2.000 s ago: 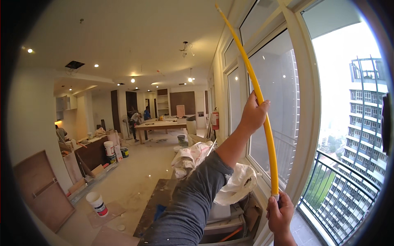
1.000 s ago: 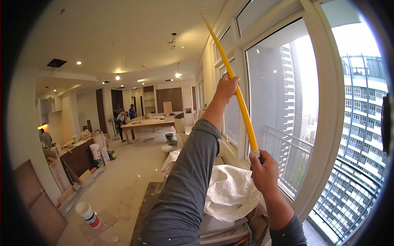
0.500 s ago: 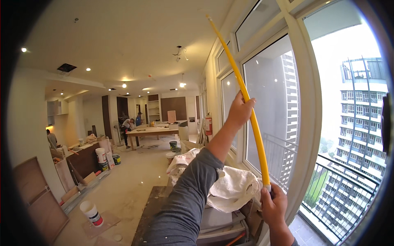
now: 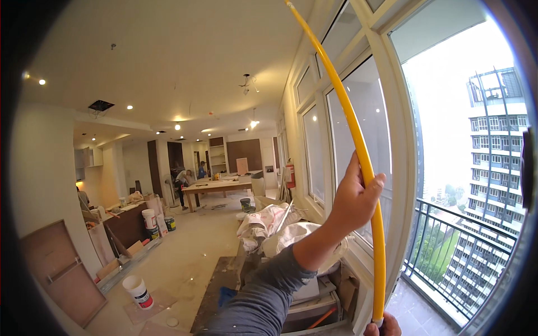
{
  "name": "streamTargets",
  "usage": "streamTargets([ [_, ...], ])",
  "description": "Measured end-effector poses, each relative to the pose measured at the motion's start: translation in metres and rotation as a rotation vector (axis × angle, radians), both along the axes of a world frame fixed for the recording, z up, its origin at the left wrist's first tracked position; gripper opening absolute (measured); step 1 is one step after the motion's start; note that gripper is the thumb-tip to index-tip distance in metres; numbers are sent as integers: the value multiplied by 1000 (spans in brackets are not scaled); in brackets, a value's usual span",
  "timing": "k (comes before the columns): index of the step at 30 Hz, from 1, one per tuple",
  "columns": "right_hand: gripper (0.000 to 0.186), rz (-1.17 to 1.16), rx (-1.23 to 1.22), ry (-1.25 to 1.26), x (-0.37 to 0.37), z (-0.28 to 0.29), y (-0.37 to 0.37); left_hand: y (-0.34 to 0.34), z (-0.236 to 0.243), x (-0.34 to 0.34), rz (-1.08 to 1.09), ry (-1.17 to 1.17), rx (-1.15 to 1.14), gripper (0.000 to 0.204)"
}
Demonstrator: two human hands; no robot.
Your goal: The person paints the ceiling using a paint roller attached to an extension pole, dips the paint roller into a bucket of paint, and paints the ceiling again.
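A long yellow pole point(image 4: 348, 112) rises from the lower right toward the ceiling, its thin far tip close to the top of the window wall. Partway up the shaft, my left hand point(image 4: 358, 196) is wrapped round it, thumb on the near side. At the pole's bottom end, my right hand point(image 4: 383, 326) grips the butt; the lower part of this hand is cut off by the picture's edge. What the tip carries, if anything, is too small to make out. Beside the pole stand white-framed windows point(image 4: 364, 112).
White sacks point(image 4: 269, 224) lie on a dark bench point(image 4: 216, 291) below my left arm. A white bucket point(image 4: 138, 292) stands on the floor at left. Two people work near a wooden table point(image 4: 218, 186) at the back. A balcony railing point(image 4: 448, 229) is at right.
Both hands and the pole have come lower in the picture, and the tip now nears its top edge. The view has shifted slightly too.
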State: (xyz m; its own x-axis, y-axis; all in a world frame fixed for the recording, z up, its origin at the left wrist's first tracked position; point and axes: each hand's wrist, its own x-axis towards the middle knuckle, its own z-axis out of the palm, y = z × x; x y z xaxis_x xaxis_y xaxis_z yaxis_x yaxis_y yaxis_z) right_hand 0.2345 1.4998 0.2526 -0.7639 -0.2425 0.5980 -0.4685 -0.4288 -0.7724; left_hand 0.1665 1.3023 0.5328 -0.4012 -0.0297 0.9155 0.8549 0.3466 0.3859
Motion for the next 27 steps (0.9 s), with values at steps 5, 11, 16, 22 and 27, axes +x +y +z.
streamTargets([
  [5, 38, -59, 40, 40, 24, -43, 38, 46, -28, 35, -54, -37, -32, 69],
  [11, 40, -66, 53, 27, 38, -80, 70, 85, -50, 64, -121, -74, -64, 79],
  [16, 39, -13, -33, -91, 51, -92, 80, 102, -61, 76, -131, -104, -118, 79],
  [22, 31, -5, -9, -71, 56, -63, 70, 87, -57, 71, -33, -38, -127, 74],
  [27, 27, 27, 36, -84, 55, -46, 59, 71, -43, 68, -2, -22, -79, 71],
])
